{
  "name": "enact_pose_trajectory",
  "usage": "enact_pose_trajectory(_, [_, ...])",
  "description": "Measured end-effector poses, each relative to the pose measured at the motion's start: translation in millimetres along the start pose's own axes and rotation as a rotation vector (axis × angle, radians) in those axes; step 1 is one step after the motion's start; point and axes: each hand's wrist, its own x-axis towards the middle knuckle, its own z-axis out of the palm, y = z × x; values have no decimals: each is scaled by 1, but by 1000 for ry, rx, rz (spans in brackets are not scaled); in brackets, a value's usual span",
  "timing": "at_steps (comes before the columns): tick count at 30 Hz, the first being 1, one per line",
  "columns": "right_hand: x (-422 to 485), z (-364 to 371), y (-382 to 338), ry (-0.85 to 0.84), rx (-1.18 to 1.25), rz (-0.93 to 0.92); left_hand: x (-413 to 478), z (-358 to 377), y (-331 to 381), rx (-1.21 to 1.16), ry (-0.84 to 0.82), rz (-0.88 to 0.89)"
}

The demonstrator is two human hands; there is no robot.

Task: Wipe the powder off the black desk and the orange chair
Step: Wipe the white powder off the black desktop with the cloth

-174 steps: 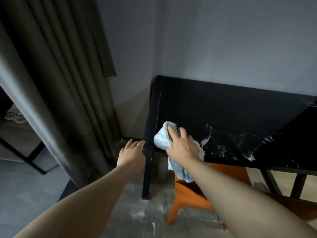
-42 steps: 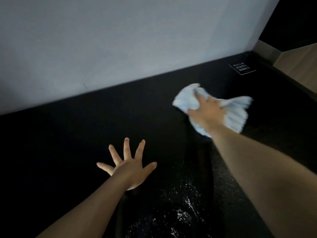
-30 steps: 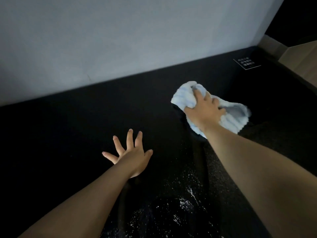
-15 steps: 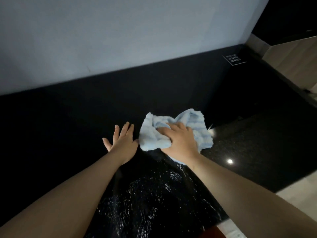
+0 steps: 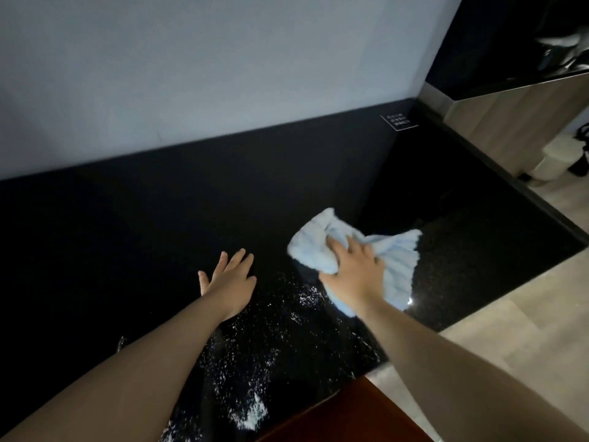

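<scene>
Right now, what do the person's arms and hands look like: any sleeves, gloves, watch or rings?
Both are bare. The left hand and right hand wear no gloves, and no watch or band shows at either wrist. No sleeve reaches either forearm. The dim light shows no rings.

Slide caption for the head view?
Right hand grips a light blue cloth on the black desk beside powder; left hand spread open.

Left grip (image 5: 228,282), right grip (image 5: 353,275), forearms (image 5: 127,371), all bare
</scene>
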Motion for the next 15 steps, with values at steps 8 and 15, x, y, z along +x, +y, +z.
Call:
enact_pose_trajectory(8, [-50,0,-11,98,300,-165,-30,12,-7,99,-93,83])
enact_pose_trajectory(15, [-78,-5,54,86,-19,398,-72,15,-18,36,-83,126])
